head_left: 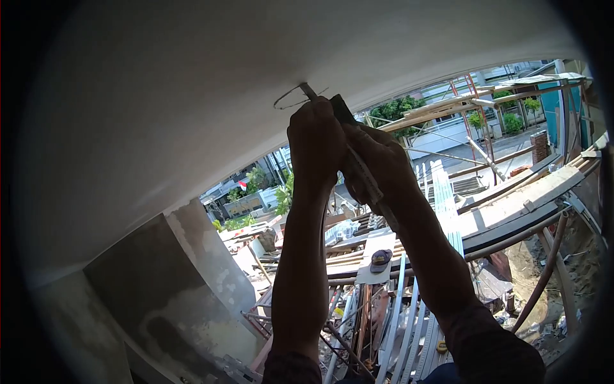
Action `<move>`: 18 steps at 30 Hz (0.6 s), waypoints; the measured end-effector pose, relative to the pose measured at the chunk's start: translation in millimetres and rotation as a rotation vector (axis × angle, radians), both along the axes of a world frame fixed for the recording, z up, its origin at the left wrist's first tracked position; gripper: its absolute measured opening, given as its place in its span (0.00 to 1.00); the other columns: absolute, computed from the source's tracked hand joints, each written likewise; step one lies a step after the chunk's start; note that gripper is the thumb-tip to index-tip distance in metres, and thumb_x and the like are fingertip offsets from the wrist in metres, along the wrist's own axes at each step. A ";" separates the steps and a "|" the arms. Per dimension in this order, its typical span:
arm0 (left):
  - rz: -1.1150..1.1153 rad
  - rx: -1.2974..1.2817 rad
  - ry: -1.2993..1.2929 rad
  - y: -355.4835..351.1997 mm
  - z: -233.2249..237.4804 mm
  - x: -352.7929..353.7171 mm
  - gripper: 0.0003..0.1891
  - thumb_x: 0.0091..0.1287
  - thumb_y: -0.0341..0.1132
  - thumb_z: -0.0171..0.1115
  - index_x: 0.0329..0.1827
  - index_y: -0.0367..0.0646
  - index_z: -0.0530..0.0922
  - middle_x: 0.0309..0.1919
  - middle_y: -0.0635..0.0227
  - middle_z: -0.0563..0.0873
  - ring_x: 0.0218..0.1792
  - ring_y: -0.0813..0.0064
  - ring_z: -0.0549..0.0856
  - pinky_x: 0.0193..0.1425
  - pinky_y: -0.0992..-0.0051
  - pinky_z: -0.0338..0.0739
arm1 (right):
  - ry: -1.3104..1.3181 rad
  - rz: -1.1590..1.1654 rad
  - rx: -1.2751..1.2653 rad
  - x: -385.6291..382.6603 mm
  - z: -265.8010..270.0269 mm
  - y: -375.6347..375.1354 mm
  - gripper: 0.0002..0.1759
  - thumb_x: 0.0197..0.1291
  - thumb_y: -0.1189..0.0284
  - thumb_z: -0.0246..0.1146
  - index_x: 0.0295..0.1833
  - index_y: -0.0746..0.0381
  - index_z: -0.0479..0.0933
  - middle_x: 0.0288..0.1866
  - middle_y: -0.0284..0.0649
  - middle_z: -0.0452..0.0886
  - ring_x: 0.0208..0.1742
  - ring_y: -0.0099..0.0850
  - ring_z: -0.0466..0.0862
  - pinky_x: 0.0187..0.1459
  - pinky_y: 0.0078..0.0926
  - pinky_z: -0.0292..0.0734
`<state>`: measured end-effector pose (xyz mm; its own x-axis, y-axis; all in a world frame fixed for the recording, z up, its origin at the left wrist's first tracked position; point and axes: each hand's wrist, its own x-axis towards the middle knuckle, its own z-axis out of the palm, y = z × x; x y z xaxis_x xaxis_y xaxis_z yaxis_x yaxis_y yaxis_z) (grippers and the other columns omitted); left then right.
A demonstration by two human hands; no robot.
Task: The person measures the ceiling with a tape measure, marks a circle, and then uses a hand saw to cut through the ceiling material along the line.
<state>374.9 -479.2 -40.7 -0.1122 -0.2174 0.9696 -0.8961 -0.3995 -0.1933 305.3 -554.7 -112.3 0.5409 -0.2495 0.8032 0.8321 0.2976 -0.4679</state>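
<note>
Both arms reach up to the white ceiling panel [211, 83], where a rough dark oval outline [281, 102] is drawn. My left hand [314, 137] is closed in a fist around a narrow grey blade-like tool [308, 91], whose tip meets the ceiling at the outline's right end. Close against it, my right hand [380, 157] is closed around a long pale strip with fine marks [364, 171], which slants down along the wrist. A dark flat piece [343, 110] sticks up between the hands. Shadow hides whether these parts belong to one tool.
Below lie metal channels [441, 192], a cap [380, 259] on a pale board, and a yellow tape-measure-like object [442, 346]. A curved ledge [511, 221] and scaffold poles [476, 157] stand to the right. A grey plastered column [211, 256] is at left.
</note>
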 end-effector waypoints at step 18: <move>-0.327 -0.248 0.651 -16.1 -19.4 -51.3 0.16 0.74 0.33 0.46 0.29 0.32 0.74 0.28 0.56 0.79 0.30 0.62 0.79 0.42 0.63 0.73 | -0.070 -0.065 -0.232 -14.4 -6.4 -39.9 0.22 0.78 0.62 0.50 0.37 0.68 0.78 0.19 0.35 0.75 0.16 0.20 0.75 0.17 0.22 0.69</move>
<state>323.6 -495.2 -60.0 0.4768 -0.0390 0.8781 -0.8784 -0.0577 0.4744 290.9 -594.7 -118.7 0.4704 -0.0868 0.8782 0.8790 0.1339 -0.4577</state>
